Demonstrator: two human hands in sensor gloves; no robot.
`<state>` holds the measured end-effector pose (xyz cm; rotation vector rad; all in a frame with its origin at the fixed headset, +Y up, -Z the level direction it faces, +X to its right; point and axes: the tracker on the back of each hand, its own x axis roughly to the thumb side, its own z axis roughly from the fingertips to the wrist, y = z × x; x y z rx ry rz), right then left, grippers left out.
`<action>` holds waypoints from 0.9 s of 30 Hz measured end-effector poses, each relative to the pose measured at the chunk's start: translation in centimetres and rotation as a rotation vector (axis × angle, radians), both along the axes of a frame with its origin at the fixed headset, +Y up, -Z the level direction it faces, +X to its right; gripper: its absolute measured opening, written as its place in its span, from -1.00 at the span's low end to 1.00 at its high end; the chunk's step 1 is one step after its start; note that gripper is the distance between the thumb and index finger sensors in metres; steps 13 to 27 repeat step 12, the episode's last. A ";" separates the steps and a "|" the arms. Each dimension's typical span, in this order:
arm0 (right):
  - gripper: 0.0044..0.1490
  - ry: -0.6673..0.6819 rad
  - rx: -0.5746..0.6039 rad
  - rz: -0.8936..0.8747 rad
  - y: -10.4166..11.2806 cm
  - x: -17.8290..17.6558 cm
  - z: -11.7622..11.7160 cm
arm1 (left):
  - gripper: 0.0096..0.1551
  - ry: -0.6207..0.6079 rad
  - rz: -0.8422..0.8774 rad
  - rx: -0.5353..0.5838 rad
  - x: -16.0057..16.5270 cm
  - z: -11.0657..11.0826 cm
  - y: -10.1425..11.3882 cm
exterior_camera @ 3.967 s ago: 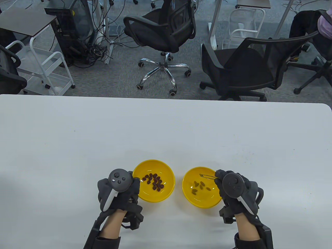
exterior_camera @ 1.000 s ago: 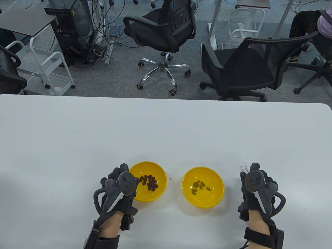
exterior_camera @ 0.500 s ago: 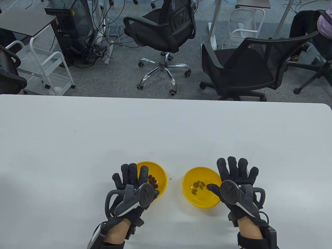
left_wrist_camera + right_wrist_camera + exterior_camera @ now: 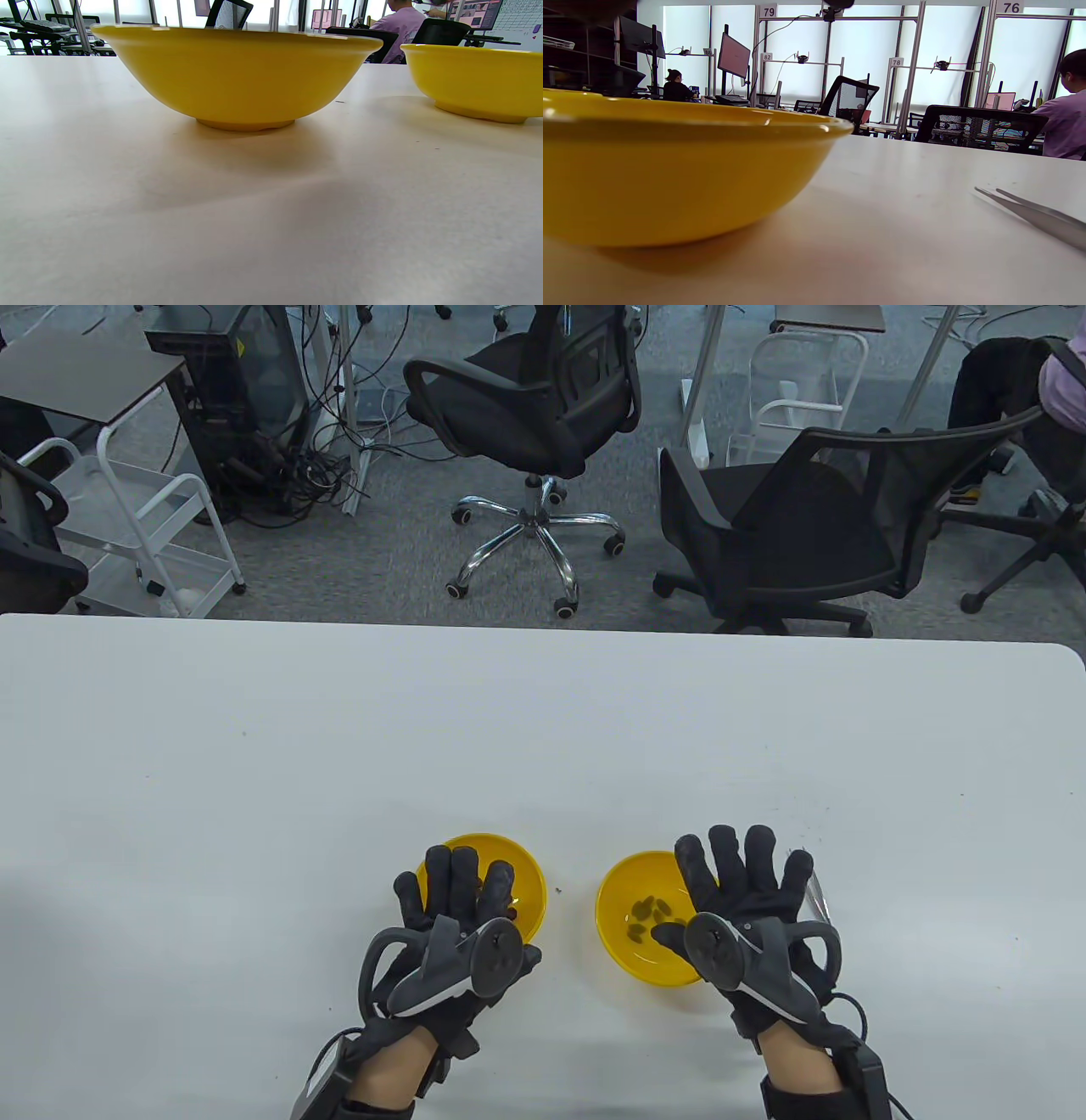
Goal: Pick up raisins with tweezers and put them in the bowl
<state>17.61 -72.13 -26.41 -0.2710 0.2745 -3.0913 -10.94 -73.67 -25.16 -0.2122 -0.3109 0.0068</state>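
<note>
Two round yellow plastic bowls; one pair thin metal tweezers on white table. Left gloved hand, right gloved hand: fingers spread, holding nothing. Dark raisins visible only from table view.

1. Left yellow bowl: upright on table, dark raisins mostly hidden under a glove.
2. Right yellow bowl: upright, holds a few greenish raisins.
3. Tweezers: metal, lying flat, right of right bowl, apart from it.
</note>
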 end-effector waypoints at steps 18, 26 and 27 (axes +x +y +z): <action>0.23 -0.015 -0.007 0.007 0.1 0.1 0.0 | 0.11 -0.005 0.004 -0.005 0.1 0.0 -0.1; 0.23 -0.015 -0.007 0.007 0.1 0.1 0.0 | 0.11 -0.005 0.004 -0.005 0.1 0.0 -0.1; 0.23 -0.015 -0.007 0.007 0.1 0.1 0.0 | 0.11 -0.005 0.004 -0.005 0.1 0.0 -0.1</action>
